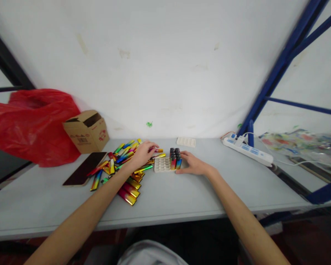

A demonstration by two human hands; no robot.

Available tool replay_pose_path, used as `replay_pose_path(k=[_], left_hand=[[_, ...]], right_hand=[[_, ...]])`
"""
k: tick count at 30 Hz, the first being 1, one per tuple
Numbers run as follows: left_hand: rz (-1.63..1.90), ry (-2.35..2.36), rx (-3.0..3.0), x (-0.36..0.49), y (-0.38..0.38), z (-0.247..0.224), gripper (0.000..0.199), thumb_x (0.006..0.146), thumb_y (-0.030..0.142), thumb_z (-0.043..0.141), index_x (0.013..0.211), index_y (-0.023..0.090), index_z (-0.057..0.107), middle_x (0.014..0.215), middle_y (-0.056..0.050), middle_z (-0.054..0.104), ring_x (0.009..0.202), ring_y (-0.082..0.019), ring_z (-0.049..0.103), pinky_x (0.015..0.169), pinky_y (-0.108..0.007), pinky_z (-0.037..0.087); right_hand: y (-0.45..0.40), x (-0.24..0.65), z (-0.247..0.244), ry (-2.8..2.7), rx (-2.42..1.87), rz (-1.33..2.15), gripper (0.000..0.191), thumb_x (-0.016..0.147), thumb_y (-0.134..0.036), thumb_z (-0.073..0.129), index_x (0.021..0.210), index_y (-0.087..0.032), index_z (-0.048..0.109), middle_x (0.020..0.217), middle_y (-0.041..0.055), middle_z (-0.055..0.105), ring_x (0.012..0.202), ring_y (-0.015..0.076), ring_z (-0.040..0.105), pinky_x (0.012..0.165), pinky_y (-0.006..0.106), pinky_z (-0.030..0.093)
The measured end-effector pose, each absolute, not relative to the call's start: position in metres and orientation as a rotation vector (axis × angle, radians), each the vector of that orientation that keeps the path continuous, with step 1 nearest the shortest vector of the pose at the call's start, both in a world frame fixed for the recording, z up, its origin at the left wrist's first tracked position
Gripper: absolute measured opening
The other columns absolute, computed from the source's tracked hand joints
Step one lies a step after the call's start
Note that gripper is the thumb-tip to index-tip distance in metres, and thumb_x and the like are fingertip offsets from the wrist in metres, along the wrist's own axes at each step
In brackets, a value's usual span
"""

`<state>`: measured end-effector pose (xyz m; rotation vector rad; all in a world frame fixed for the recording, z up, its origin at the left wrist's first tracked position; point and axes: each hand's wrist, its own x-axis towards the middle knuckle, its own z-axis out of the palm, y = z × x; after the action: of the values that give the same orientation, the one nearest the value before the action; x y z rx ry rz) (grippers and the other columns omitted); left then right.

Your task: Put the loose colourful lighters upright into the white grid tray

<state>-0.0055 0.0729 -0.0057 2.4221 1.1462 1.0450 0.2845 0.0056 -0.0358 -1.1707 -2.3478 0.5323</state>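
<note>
On the desk, a small white tray [162, 165] with rows of round holes holds several shiny coloured tubes with black tops [175, 158], upright at its right end. My right hand [192, 164] rests around that end, thumb at the near edge and fingers at the far side. My left hand [145, 152] is over the right part of a heap of loose metallic tubes [132, 186], its fingers bent and closed on a red and yellow tube [159, 150]. The fingertips are partly hidden. Another yellow tube [160, 155] lies just behind the tray.
A second white tray [186, 141] lies near the wall. Left of the heap are a dark flat phone-like slab [85, 168], an open cardboard box [88, 134] and a red plastic bag [41, 129]. A white power strip [248, 150] lies at right beside a blue metal frame [276, 70].
</note>
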Motion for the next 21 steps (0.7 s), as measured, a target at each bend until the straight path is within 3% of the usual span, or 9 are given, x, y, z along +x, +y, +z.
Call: replay_pose_path(k=[3,7,14,21], left_hand=[[1.239,1.134,2.127,-0.002,0.069,0.003,0.024,0.085,0.037,0.064,0.096,0.02,0.075,0.094,-0.008,0.072,0.087,-0.023,0.067,0.085,-0.037,0.053],[1.309,0.977,1.616,0.003,0.06,0.011,0.038,0.075,0.049,0.078,0.094,0.017,0.069,0.091,-0.005,0.072,0.081,-0.019,0.069,0.073,-0.031,0.057],[1.281,0.835,1.173,0.007,0.052,0.016,0.039,0.071,0.037,0.087,0.1,0.016,0.07,0.096,-0.007,0.076,0.092,-0.018,0.072,0.083,-0.03,0.059],[1.299,0.814,1.084,0.008,0.055,0.01,0.037,0.069,0.031,0.089,0.097,0.013,0.072,0.093,-0.007,0.076,0.089,-0.017,0.071,0.087,-0.033,0.058]], right_hand=[[0.006,0.285,-0.037,-2.341,-1.163,0.534,0.081,0.077,-0.063,0.079,0.141,-0.017,0.058,0.146,0.0177,0.052,0.135,0.0343,0.051,0.119,0.053,0.038],[0.006,0.285,-0.037,-2.355,-1.173,0.529,0.083,0.078,-0.064,0.078,0.142,-0.015,0.057,0.147,0.0184,0.051,0.136,0.0341,0.051,0.12,0.051,0.038],[0.004,0.285,-0.034,-2.359,-1.186,0.542,0.083,0.078,-0.064,0.079,0.142,-0.016,0.057,0.147,0.0181,0.051,0.136,0.0344,0.051,0.121,0.052,0.037],[0.003,0.285,-0.033,-2.36,-1.191,0.554,0.084,0.078,-0.065,0.078,0.141,-0.014,0.057,0.147,0.0195,0.05,0.137,0.0348,0.049,0.121,0.052,0.036]])
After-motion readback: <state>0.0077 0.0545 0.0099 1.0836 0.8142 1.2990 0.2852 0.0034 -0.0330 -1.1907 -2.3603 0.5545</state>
